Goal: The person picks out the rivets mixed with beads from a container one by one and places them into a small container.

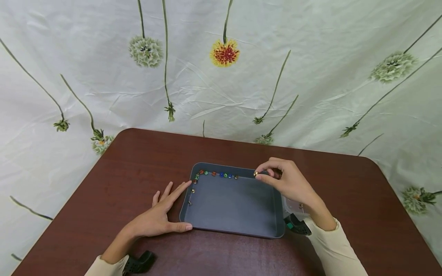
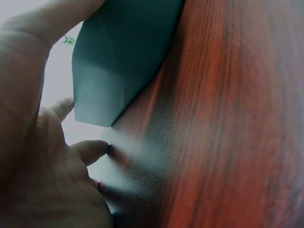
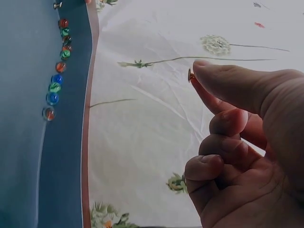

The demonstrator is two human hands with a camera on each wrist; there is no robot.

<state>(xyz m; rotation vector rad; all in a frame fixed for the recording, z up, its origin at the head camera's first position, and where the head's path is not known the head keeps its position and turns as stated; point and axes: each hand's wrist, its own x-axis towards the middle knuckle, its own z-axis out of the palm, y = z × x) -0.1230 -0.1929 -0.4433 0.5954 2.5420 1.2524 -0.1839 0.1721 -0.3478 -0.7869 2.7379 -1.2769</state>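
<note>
A small gold thumbtack (image 3: pixel 191 75) with a disc head is pinched between the thumb and forefinger of my right hand (image 1: pixel 286 182). That hand is raised over the far right corner of a shallow grey-blue tray (image 1: pixel 238 207). Along the tray's far side runs a line of coloured glass marbles (image 3: pixel 55 87) in red, green and blue. A few metal tacks (image 1: pixel 193 190) lie down the tray's left side. My left hand (image 1: pixel 155 218) has its fingers spread, its forefinger and thumb touching the tray's left edge.
Partly hidden under the right wrist, a clear plastic container (image 1: pixel 293 207) with small metal bits stands against the tray's right side. The dark red-brown table (image 1: pixel 138 168) has rounded far corners. Behind it hangs a white cloth (image 1: pixel 193 96) printed with flowers.
</note>
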